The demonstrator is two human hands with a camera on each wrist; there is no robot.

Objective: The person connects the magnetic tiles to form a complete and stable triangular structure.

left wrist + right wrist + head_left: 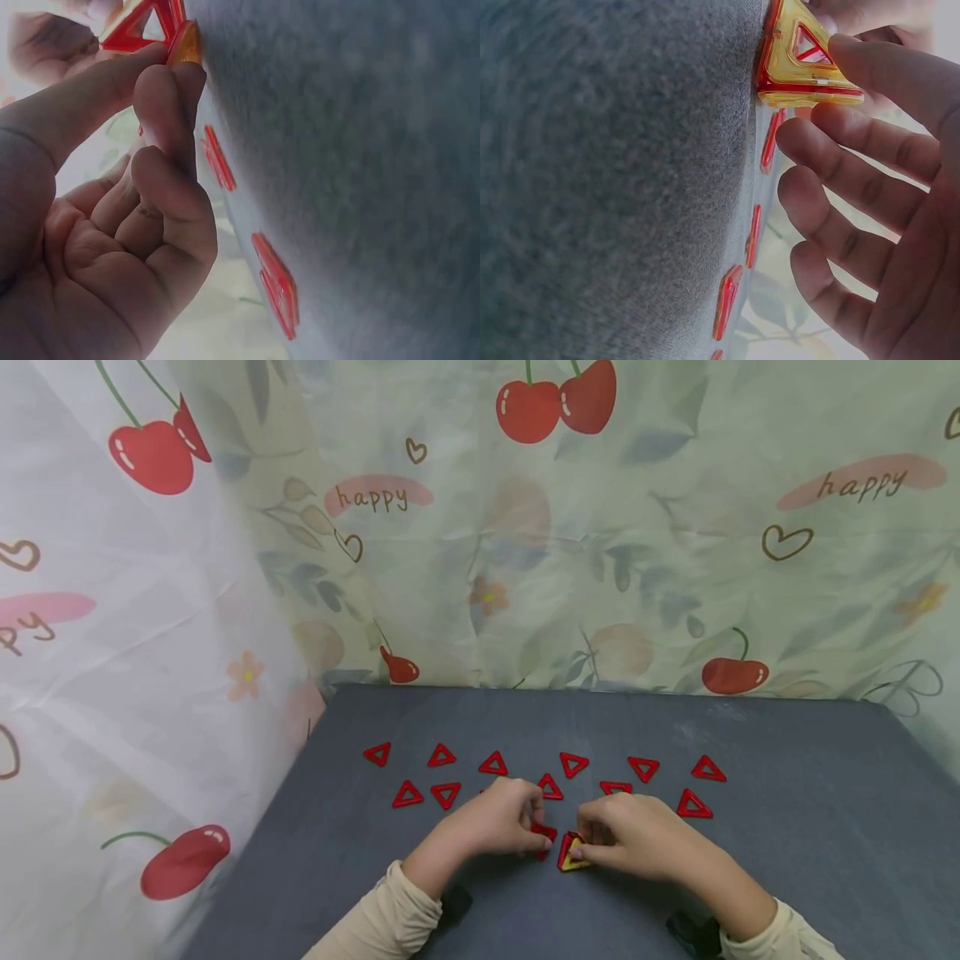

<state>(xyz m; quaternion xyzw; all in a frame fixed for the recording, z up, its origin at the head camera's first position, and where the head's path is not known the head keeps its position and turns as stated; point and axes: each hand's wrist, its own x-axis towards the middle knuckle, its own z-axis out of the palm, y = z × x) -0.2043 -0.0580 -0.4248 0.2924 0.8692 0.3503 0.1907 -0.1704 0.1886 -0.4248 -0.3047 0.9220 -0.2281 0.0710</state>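
Note:
My left hand (495, 818) pinches a red triangular magnetic tile (542, 837) between thumb and fingertips, low over the table. Close by on the right, my right hand (637, 835) holds a small cluster of joined triangular tiles (567, 853), red on the left and yellow on the right. In the right wrist view the cluster's yellow tile (787, 64) stands steeply, with a red edge beside it and a yellow edge below. The left wrist view shows the cluster's red side (129, 37) next to the left fingertips. Fingers partly cover both pieces.
Several red triangular tiles lie flat in two loose rows beyond the hands, among them a far-left tile (378, 754) and a right-hand one (694, 804). The dark grey tabletop (810, 793) ends at a printed cloth (450, 610) behind and at the left.

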